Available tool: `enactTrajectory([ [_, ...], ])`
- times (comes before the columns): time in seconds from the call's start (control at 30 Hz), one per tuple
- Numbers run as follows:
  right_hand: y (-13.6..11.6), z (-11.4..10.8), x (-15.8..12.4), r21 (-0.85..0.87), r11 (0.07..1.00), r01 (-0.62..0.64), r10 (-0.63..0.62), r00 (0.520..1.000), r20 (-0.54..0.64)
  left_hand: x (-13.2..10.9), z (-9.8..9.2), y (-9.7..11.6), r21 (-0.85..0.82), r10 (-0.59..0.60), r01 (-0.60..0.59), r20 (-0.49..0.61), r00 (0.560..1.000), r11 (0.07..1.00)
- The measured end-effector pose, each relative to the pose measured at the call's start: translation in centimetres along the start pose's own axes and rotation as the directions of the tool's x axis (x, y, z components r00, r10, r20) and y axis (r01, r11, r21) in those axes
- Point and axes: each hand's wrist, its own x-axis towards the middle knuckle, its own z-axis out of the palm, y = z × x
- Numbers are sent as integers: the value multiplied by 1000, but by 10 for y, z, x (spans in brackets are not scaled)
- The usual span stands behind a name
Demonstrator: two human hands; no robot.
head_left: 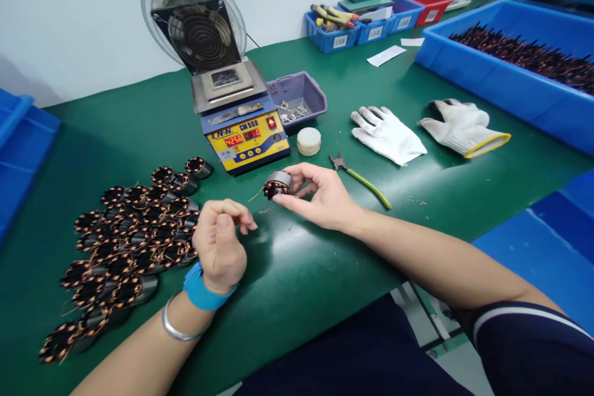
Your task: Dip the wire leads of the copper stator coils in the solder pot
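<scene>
My right hand (320, 195) grips a motor stator (278, 184), a short steel ring with copper windings inside, between thumb and fingers just above the table. A thin loose wire end sticks out from its left side. My left hand (223, 238), with a blue wristband, is loosely closed, fingers curled toward the right; nothing shows in it. It hovers apart from the held stator, beside a cluster of several similar stators (134, 235) on the green table. Behind them stands a solder pot (245, 139) with a lit red display and raised lid.
Green-handled cutters (366, 185) lie right of my right hand, near a round whitish tin (309, 141). Two white gloves (390, 136) lie farther right. A grey-purple tray (320, 99) holds metal scraps. A large blue bin (501, 74) of copper-wound parts borders the right.
</scene>
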Motion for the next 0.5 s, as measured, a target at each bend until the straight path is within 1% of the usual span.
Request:
enactTrajectory([
  [0.07, 1, -1, 0, -14, 1000, 13, -13, 1000, 13, 1, -1, -2, 65, -64, 59, 70, 996, 996],
  [0.1, 1, -1, 0, -26, 999, 21, -20, 999, 25, 2, -1, -2, 118, -74, 61, 110, 991, 991],
  [0.17, 2, -2, 1, -53, 998, 27, -25, 999, 37, 1, 1, 1, 199, -30, -2, 159, 987, 980],
  [0.23, 3, -3, 2, -62, 998, 16, -15, 1000, 17, -1, 4, 5, 208, 65, -96, 150, 987, 973],
  [0.3, 4, -4, 4, -49, 999, -4, 4, 1000, -5, -2, 6, 8, 154, 112, -123, 82, 990, 980],
  [0.33, 4, -4, 4, -41, 999, -11, 10, 1000, -13, -2, 7, 8, 127, 100, -105, 45, 994, 986],
  [0.4, 4, -4, 4, -32, 999, -16, 15, 1000, -16, -2, 6, 5, 77, 29, -29, 11, 1000, 997],
  [0.43, 3, -4, 4, -31, 999, -14, 14, 1000, -16, -2, 5, 2, 57, -15, 14, 17, 1000, 998],
  [0.5, 0, -5, 8, -45, 999, 2, -3, 1000, -21, 0, 4, -3, 32, -95, 93, 67, 993, 995],
])
